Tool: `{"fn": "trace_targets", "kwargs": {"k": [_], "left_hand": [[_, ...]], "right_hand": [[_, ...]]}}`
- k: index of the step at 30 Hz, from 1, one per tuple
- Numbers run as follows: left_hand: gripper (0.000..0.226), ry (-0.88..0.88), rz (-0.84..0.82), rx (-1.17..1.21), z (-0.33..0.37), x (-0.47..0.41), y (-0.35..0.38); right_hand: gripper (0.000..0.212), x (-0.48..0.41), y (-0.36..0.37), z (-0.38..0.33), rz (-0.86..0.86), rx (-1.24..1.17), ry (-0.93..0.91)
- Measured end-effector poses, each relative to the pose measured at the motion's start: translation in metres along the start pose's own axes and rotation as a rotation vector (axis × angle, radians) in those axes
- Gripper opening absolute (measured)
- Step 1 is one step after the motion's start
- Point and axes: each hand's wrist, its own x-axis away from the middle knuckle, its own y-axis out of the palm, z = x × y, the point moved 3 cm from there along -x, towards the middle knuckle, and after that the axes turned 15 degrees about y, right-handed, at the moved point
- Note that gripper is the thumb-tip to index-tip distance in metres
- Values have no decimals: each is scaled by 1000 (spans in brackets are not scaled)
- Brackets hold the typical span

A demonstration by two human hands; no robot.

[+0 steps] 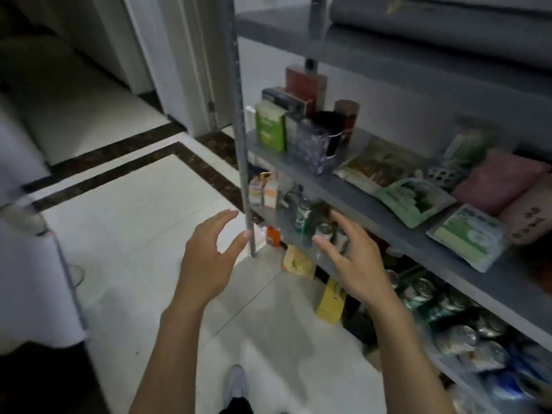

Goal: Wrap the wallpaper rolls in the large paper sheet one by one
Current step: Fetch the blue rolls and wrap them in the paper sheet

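White cloth (30, 279) draped a piece of furniture along the left edge. Beside it ran a pale tiled floor (125, 234) crossed by dark brown border strips (119, 165). A grey shoe (236, 383) showed at the bottom of the view.

Above the floor the left hand (209, 252) was raised, palm turned inward, its fingers straight and slightly apart, holding nothing. Its thumb tip lay just beside the thin grey metal post (243, 144) of a grey shelving unit (358, 201); whether the two touched could not be told. The right hand (352, 255) hung opposite, palm facing the left one, fingers spread and relaxed, gripping nothing. It overlapped the green drink cans (304, 216) on a lower shelf, though whether it touched them could not be told. A yellow carton (330, 300) stood low down, below the right wrist.

On the middle shelf stood a green cardboard box (268, 130) and a black cylindrical tin (328, 130). Further right lay flat green-and-white packets (415, 201) and folded pink cloths (501, 180).

A thick grey roll (433, 22) with a faint gold mark lay lengthwise on the top shelf at the upper right, well apart from both hands. Whether it was wallpaper could not be told.
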Motion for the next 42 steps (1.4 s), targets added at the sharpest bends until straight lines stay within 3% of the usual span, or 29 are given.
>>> {"fn": "trace_targets", "kwargs": {"k": [7, 14, 22, 27, 34, 42], "left_hand": [[57, -224, 171, -390, -38, 144, -109], [43, -509, 651, -269, -27, 339, -222], [19, -638, 1085, -201, 7, 572, -318], [19, -729, 1232, -260, 20, 673, -352], [25, -855, 1321, -356, -2, 735, -406], [37, -941, 1265, -487, -40, 756, -499]], "right_hand": [[73, 64, 105, -52, -380, 112, -240], [68, 218, 221, -128, -729, 162, -521], [50, 458, 317, -156, -1117, -39, -464], [52, 562, 356, -168, -1240, 5, -539], [60, 632, 428, -212, -1357, 116, -674], [60, 695, 521, -294, -1407, 168, -841]]}}
